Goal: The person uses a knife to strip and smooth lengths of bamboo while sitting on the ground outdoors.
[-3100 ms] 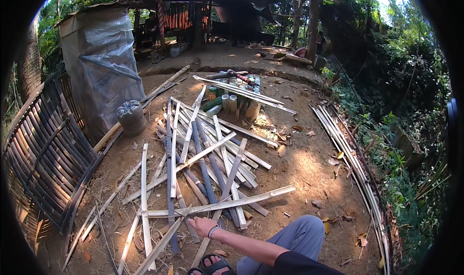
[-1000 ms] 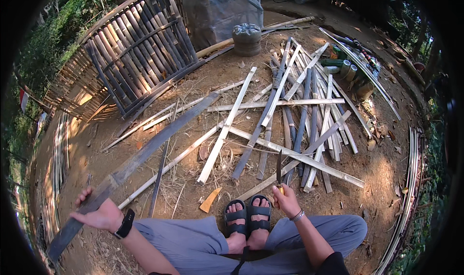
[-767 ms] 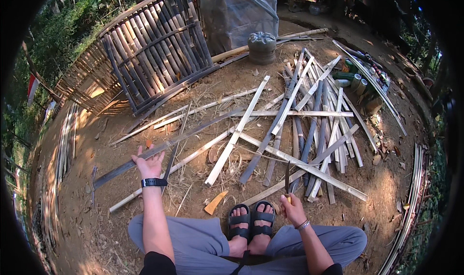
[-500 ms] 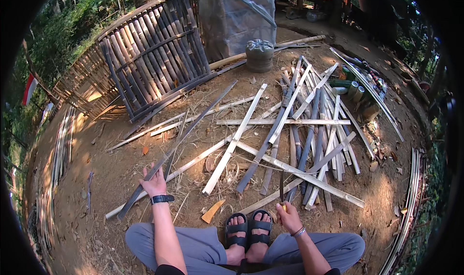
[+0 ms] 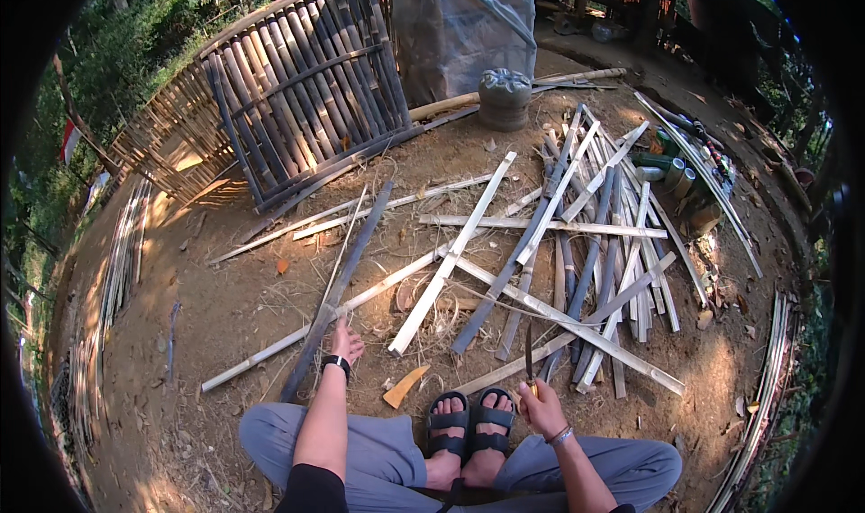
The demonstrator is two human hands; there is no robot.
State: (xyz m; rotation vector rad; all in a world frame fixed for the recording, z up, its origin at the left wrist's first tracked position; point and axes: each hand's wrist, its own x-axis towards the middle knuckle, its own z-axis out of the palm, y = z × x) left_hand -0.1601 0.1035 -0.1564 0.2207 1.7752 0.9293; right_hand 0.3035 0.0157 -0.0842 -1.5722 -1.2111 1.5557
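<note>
My left hand (image 5: 346, 342) is open, fingers stretched, close beside a dark bamboo strip (image 5: 335, 288); whether it touches the strip I cannot tell. That strip lies slantwise across a long pale bamboo pole (image 5: 396, 277). My right hand (image 5: 543, 414) grips a knife (image 5: 530, 355) by its yellowish handle, with the dark, narrow blade pointing up and away from me. Beyond the knife spreads a loose pile of split bamboo strips (image 5: 586, 234), some pale, some dark. One wide pale strip (image 5: 450, 261) lies apart, left of the pile.
A bamboo slat panel (image 5: 306, 90) leans at the back left, near a dark rounded container (image 5: 504, 100). Bundles of thin strips lie at the left (image 5: 117, 252) and right (image 5: 766, 387). Cut bamboo tubes (image 5: 685, 181) stand beyond the pile. An orange-brown fragment (image 5: 405, 386) lies near my sandals (image 5: 448, 427).
The dark strip has dropped from my left hand onto the ground, lying more steeply. My left hand has moved right and nearer. My right hand still holds the knife upright.
</note>
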